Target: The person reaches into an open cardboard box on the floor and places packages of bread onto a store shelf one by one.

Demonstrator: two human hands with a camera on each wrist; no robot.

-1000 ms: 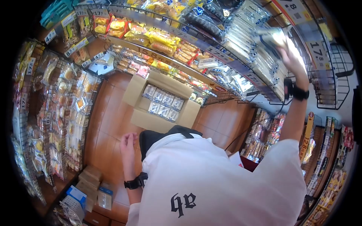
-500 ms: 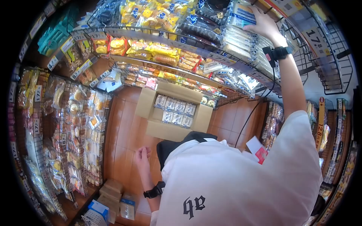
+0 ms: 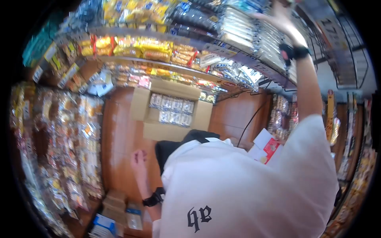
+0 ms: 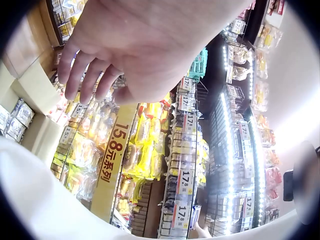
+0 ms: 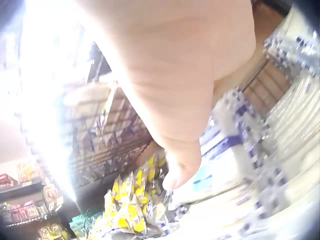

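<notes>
The right hand [image 3: 281, 22] is open, thumb spread from the fingers, over clear-wrapped packs [image 3: 238, 29] on the shelf [image 3: 224, 50]; blur hides whether it touches them. The left hand [image 3: 139, 162] hangs empty, fingers loosely bent. Ahead of the left hand, an open carton [image 3: 164, 132] holds rows of small packs [image 3: 174, 111]. Farther left of the right hand lie yellow packs [image 3: 135, 12].

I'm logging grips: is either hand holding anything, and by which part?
The left hand holds nothing. The right hand is at the white packets; whether it grips one cannot be told.
</notes>
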